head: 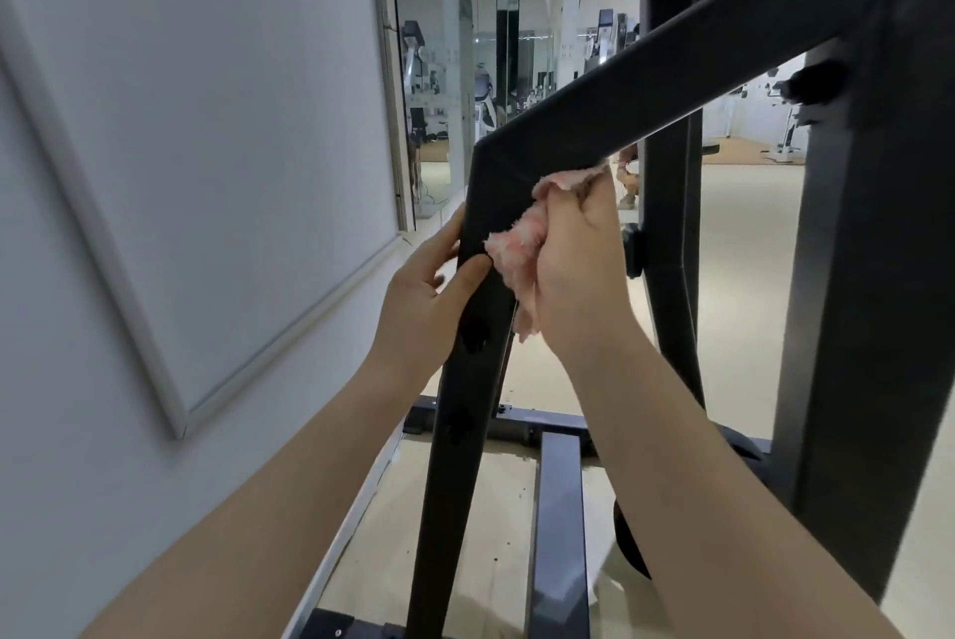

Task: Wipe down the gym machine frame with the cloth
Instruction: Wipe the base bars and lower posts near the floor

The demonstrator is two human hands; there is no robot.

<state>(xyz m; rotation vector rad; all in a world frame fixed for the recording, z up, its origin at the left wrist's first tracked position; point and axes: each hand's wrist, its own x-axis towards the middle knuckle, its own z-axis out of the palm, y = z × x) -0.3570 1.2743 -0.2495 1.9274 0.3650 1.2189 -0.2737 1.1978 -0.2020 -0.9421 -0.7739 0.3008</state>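
The black square-section steel frame bar (465, 380) rises leaning slightly right, then bends up toward the upper right. The right hand (573, 266) is clenched around a fluffy pink cloth (511, 251), pressing it just below the bend; the left hand (424, 297) clasps the bar's left edge
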